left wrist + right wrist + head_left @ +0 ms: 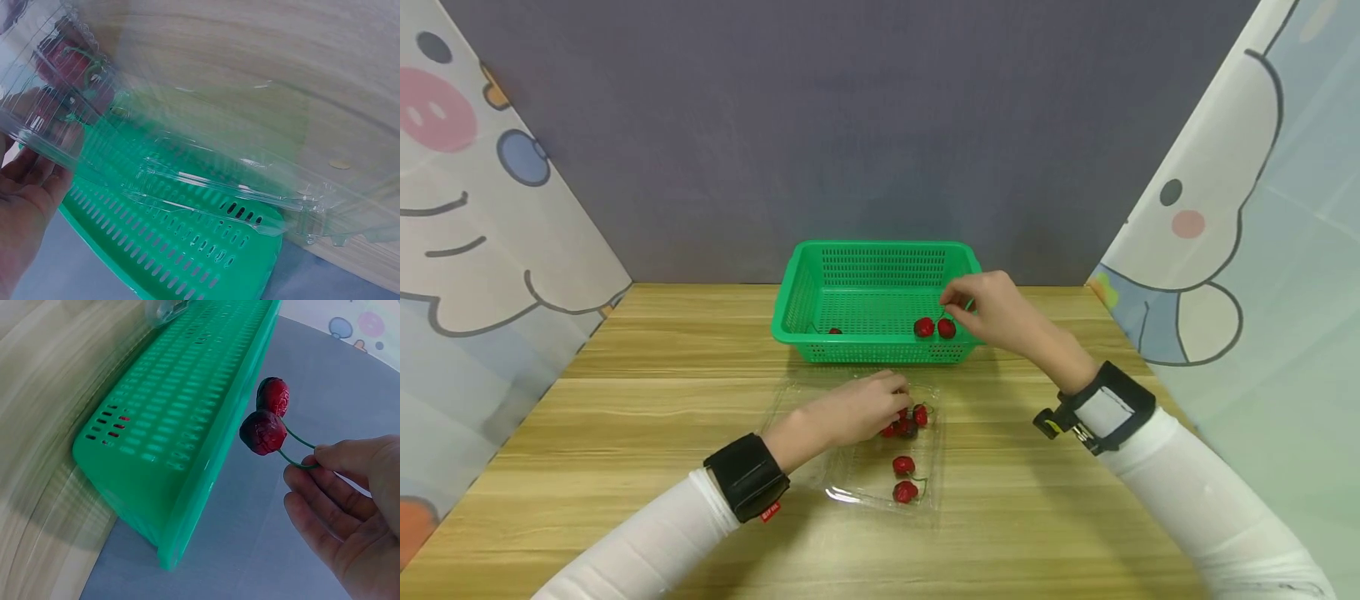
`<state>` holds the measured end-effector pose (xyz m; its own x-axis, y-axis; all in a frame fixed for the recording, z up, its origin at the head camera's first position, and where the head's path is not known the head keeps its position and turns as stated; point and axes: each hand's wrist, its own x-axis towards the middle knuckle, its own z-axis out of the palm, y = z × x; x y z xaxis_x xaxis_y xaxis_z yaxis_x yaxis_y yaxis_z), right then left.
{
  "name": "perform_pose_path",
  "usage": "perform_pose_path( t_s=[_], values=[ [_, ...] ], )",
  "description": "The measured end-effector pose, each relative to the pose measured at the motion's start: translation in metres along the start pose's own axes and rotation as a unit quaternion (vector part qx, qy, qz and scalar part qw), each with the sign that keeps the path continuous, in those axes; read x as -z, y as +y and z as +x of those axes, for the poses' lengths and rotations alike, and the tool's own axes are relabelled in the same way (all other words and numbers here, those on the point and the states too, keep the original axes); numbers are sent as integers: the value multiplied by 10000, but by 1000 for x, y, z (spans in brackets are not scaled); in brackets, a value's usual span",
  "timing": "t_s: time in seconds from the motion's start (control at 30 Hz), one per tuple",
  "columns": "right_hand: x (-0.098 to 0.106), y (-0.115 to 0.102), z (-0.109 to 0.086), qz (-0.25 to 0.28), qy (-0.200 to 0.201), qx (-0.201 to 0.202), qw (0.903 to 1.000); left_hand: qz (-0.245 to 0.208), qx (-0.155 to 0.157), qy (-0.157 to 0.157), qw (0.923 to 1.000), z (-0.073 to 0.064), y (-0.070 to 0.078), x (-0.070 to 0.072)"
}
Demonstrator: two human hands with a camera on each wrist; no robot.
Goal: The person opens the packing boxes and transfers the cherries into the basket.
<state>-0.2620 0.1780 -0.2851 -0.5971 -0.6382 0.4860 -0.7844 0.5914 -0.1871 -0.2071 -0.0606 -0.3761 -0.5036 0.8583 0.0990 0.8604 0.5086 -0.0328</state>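
Observation:
My right hand is above the right end of the green plastic basket. Its thumb and fingers pinch the thin green stems of two dark red cherries, which hang below the fingertips; the right wrist view has them outside the basket's rim outline. Lower and to the left, my left hand reaches into a clear plastic box, its bent fingers among a cluster of cherries. The box's clear wall and the cherries partly cover those fingertips in the left wrist view; I cannot tell whether they grip one.
Two more cherries lie nearer the front of the clear box. One cherry shows inside the basket at its front left. The basket stands at the back of the wooden table, before a grey partition, with cartoon-printed panels on both sides.

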Motion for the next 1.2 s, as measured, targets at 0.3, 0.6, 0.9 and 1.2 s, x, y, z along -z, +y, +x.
perform_pose_path(
  t_s=[0.3,0.6,0.9,1.2],
  values=[
    [-1,2,7,-165,-484,-334,9981,-109,36,-33,9999,2,0,0],
    [-2,0,14,-392,-861,-710,9930,-37,-8,-19,10000,3,0,-1],
    [-6,3,12,-436,-996,-979,9892,-224,-65,8,9997,3,-1,-5],
    [-9,9,11,-391,-1133,-1019,9875,-297,-50,70,9995,3,-1,-6]
  ],
)
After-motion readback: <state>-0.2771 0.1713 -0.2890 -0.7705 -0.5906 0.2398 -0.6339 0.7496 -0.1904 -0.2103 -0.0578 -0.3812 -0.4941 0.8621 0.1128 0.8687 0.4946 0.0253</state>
